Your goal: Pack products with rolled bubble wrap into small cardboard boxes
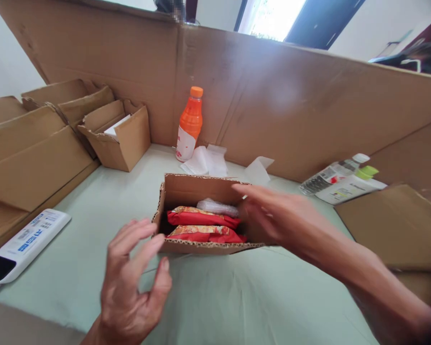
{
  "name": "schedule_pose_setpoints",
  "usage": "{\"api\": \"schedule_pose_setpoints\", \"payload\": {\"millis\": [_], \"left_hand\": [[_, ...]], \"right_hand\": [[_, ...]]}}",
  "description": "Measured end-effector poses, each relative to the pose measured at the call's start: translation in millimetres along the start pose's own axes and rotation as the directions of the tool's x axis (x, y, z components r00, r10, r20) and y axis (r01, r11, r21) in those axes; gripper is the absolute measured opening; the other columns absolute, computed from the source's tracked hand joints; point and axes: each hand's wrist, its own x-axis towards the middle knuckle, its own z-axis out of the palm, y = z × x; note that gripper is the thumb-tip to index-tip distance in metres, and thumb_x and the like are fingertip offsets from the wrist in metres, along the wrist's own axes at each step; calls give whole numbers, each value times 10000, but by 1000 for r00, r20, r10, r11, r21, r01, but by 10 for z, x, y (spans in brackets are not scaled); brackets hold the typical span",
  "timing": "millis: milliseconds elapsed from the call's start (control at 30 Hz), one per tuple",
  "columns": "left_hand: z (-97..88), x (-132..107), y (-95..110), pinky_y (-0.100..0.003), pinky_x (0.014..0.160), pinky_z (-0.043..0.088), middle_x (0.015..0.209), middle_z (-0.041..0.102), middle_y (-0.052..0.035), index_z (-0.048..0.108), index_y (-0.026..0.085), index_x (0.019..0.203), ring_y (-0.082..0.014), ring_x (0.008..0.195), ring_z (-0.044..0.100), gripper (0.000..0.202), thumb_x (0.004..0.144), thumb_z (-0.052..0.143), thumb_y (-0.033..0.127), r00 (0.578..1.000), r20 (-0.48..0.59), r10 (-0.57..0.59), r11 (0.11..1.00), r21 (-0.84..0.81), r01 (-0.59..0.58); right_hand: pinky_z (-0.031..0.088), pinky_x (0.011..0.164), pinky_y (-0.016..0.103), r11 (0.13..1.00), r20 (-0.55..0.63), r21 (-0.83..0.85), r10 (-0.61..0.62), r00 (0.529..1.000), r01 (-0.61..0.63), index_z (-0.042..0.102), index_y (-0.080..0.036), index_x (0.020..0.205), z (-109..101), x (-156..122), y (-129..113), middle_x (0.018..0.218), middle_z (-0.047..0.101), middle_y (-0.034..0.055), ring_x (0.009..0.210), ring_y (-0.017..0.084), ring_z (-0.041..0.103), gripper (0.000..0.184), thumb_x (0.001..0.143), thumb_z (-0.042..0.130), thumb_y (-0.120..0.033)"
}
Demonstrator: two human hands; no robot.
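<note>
A small open cardboard box (pixel 187 189) stands in the middle of the pale green table. Inside it lie two red snack packets (pixel 201 219) and a clear plastic-wrapped item (pixel 217 207). My left hand (pixel 132 282) hovers at the box's near left corner, fingers apart and curled, holding nothing. My right hand (pixel 269 211) reaches across the box's right side, fingers stretched out and a little blurred, over the packets' right ends.
An orange drink bottle (pixel 189 122) stands at the back by a tall cardboard wall (pixel 290 100). White paper scraps (pixel 206 162) lie behind the box. Empty cartons (pixel 118 132) sit at left, a white device (pixel 25 244) near left, lying bottles (pixel 339 179) at right.
</note>
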Motion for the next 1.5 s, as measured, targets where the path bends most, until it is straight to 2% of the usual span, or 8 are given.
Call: {"api": "schedule_pose_setpoints", "payload": {"millis": [133,300,567,767,1067,1267,1367,1500], "left_hand": [[-23,-437,-210,-476,1083,511,1388,564,-113,482,280,1463,-262,1254,598,638,869,670,143,937,6,-350,934,-74,350],[337,-888,-361,-459,1001,569,1465,511,-159,372,260,1509,-278,1236,626,646,919,632,298,742,219,-634,742,-101,663],[779,-797,-110,-510,1185,394,1534,481,-152,381,217,1512,-309,1425,459,704,847,613,221,705,272,-655,677,-205,707],[428,-1178,-225,-512,1197,383,1615,378,-124,296,266,1559,-310,1463,416,705,915,584,265,661,112,-742,643,-159,749],[-82,-681,-1113,-494,1217,354,1584,402,-156,274,223,1546,-279,1473,404,708,903,571,235,622,-227,-749,657,-144,740],[-372,-691,-1335,-548,1203,345,1590,363,-191,251,215,1563,-318,1498,348,739,900,576,226,777,-344,-527,752,237,615],[-736,-630,-1449,-579,1222,268,1569,390,-197,307,201,1542,-352,1514,295,718,885,592,239,849,-311,-427,656,540,527],[-1177,-441,-1729,-618,1185,250,1486,474,-257,391,105,1491,-431,1464,332,711,864,624,344,745,-146,-651,390,778,493]], "right_hand": [[493,419,258,916,-366,238,392,844,-323,718,-273,1072,241,-883,227,907,787,52,652,199,694,291,921,576,-478],[529,460,295,714,50,574,457,888,-400,653,-201,976,1233,-982,63,758,757,52,527,187,658,369,824,637,-537],[552,540,351,442,129,788,562,817,-428,589,-196,928,1585,-489,255,779,758,88,677,269,715,502,721,723,-633],[575,718,375,409,106,870,391,914,-276,596,-207,1029,1819,23,-37,909,747,70,838,255,709,469,742,739,-550],[549,713,347,333,3,942,90,996,-33,508,-191,1287,2213,1513,-1136,938,686,41,813,216,657,666,750,702,-535],[558,834,405,300,-15,953,199,980,-46,446,-158,1442,2557,1655,-1370,968,698,71,874,229,671,758,777,661,-451],[550,892,434,319,-37,947,241,970,-43,427,-120,1464,2635,1631,-1372,1006,704,109,926,247,681,799,777,659,-456],[547,904,447,343,-25,937,245,969,-62,424,-107,1468,2656,1628,-1361,1011,707,125,919,248,686,811,779,665,-461]]}}
